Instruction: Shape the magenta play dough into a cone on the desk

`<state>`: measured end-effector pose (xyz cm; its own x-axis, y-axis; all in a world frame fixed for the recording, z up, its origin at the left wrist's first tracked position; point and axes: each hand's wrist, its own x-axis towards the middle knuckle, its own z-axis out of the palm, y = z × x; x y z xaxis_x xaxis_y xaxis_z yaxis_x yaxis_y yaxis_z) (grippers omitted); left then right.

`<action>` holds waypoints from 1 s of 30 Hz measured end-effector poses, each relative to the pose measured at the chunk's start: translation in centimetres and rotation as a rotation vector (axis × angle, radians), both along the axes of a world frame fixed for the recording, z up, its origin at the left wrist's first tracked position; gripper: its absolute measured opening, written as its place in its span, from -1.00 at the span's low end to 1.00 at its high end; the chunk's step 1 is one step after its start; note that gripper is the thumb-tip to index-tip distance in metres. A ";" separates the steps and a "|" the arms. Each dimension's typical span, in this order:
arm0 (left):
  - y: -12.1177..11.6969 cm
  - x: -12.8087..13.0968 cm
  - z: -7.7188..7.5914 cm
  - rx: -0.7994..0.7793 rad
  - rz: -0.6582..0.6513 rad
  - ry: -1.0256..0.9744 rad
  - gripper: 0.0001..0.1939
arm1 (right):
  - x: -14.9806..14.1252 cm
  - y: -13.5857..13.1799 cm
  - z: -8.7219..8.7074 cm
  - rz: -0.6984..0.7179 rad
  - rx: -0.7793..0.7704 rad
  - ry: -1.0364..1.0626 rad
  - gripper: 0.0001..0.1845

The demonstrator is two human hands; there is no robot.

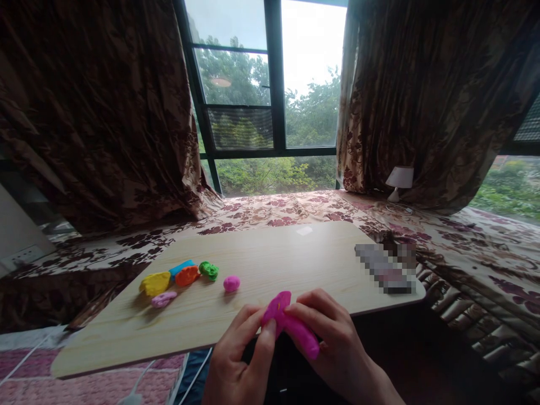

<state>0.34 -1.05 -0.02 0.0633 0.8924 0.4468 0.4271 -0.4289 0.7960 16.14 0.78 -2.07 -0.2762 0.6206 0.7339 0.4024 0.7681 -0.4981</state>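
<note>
Both hands are closed on one bright magenta piece of modelling clay [300, 334], held just over the table's near edge. The fingers and thumb of my left hand [244, 349] pinch its upper, flattened end. My right hand [333, 332] grips it from the other side, and a thick rounded end hangs down beside the palm. A small pink clay ball [232, 284] rests on the table a little beyond my left hand. Farther left sit yellow clay [155, 284], orange clay [187, 276], blue clay [182, 268], green clay [208, 270] and a pale pink piece [163, 300].
The light wooden table [270, 253] has rounded corners. A blurred-out flat object [383, 269] lies at its right end, and a small white patch [304, 230] is near the far edge. Behind it are a floral-covered ledge, a small lamp [399, 181] and curtains. Cables hang at the lower left.
</note>
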 end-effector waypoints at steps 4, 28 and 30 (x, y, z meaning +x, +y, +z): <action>0.4 0.0 -0.4 -0.044 0.079 -0.036 -0.75 | -0.1 0.0 0.0 0.010 -0.046 0.024 -0.64; 0.7 -0.3 -0.8 0.014 0.136 -0.056 -0.71 | -0.3 0.0 0.0 0.069 -0.064 0.130 -0.65; 0.9 -0.3 -0.9 0.016 0.130 -0.054 -0.70 | -0.3 -0.1 0.0 0.080 -0.080 0.131 -0.65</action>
